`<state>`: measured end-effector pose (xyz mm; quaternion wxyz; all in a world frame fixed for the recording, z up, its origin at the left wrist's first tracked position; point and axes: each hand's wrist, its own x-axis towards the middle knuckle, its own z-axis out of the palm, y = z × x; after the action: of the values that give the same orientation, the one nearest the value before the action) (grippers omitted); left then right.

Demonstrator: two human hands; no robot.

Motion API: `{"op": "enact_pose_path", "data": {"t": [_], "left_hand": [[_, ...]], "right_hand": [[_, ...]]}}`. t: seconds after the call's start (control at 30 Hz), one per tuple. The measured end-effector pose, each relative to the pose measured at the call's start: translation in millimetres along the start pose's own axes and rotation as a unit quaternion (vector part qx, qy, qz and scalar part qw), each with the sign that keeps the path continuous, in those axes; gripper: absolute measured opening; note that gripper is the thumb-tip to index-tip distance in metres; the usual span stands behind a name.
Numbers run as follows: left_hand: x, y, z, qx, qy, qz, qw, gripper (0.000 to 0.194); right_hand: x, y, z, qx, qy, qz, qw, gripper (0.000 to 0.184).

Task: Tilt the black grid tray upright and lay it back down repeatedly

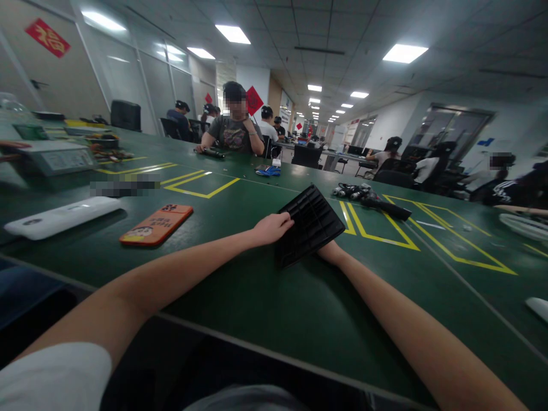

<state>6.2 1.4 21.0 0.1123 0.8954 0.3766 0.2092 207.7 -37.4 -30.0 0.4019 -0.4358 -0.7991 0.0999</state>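
Note:
A black ribbed plastic panel (310, 222) stands tilted above the green table (257, 285), held between both my hands. My left hand (273, 227) grips its left edge with the fingers curled over the rim. My right hand (330, 252) is mostly hidden behind the panel's lower right corner, with only the wrist and the heel of the hand showing; it seems to hold the panel from beneath.
An orange phone (156, 224) and a white device (62, 217) lie to the left. A black tool with metal parts (370, 198) lies beyond the panel by yellow floor-tape rectangles (381, 228). People sit across the table (234, 128) and at the right (514, 185).

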Motion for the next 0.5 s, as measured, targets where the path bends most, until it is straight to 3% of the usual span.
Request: {"op": "enact_pose_path", "data": {"t": [0.13,0.3,0.5], "left_hand": [[2.5,0.4,1.4,0.004,0.0,-0.003,1.0,0.035],[1.1,-4.7,-3.6,-0.062,-0.015,0.014,0.998,0.013],[-0.4,-5.6,-9.4,-0.131,0.0,0.04,0.991,0.006]], "right_hand": [[-1.8,4.2,1.3,0.0,0.0,0.003,1.0,0.055],[-1.0,2.0,1.1,0.009,0.001,-0.008,1.0,0.054],[0.5,0.6,2.7,0.017,0.013,-0.004,1.0,0.058]]}}
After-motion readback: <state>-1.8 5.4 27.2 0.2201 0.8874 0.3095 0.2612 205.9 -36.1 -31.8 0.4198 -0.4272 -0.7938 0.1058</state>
